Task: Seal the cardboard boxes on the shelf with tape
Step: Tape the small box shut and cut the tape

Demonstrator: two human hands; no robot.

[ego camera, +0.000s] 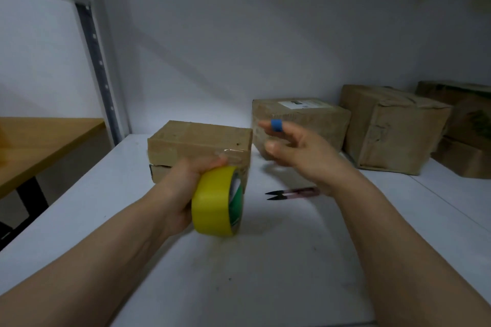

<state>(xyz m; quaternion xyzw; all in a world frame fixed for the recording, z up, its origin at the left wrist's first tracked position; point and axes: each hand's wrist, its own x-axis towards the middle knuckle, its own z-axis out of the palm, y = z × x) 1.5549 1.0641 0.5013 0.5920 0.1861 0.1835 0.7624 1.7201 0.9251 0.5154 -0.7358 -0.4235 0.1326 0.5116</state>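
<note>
A white shelf (265, 268) fills most of the view, with a pale wall behind it and a perforated metal upright (93, 42) at its left edge; beyond that stands a wooden table (39, 141). Four groups of cardboard boxes sit along the back of the shelf: a stack at the far right (465, 119), a tall creased box (385, 135) beside it, a lower box with a white label (300, 114), and nearest, a flat box (196, 141) lying on another box beneath it, with clear tape glinting at its front right corner. The two hands are apart. The left hand (183, 188) grips a yellow tape roll (212, 202), held on edge right in front of the flat box. The right hand (300, 151) is raised in front of the labelled box, blurred, fingers spread and holding nothing. Small black-tipped snips (289, 193) lie on the shelf, partly hidden under the right wrist. A blue band (276, 125) wraps one right finger
</note>
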